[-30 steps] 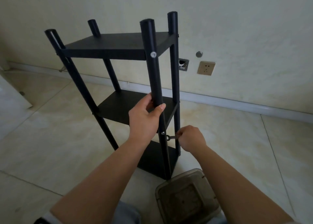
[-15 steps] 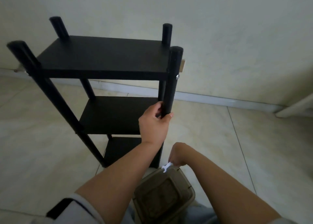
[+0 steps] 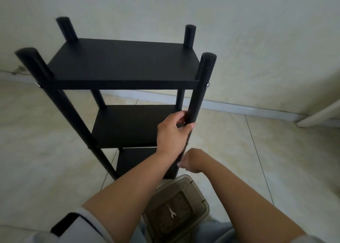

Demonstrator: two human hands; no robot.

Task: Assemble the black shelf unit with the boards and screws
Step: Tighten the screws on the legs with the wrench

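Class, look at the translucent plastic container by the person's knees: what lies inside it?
Inside the container lies a small white wrench. Its murky base shows nothing else clearly, and the arms cover its edges.

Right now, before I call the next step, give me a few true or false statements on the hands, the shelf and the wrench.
1. The left hand grips the near right post of the black shelf unit. True.
2. The small wrench is held in the right hand. False: it lies in the brown plastic container near the person's lap.
3. The shelf unit lies flat on the floor. False: it stands upright on the tiled floor, three boards one above another.
4. A silver screw head shows on the near right post at the level of the top board. True.
5. The right hand rests on the top board. False: it is low, beside the post, fingers curled.
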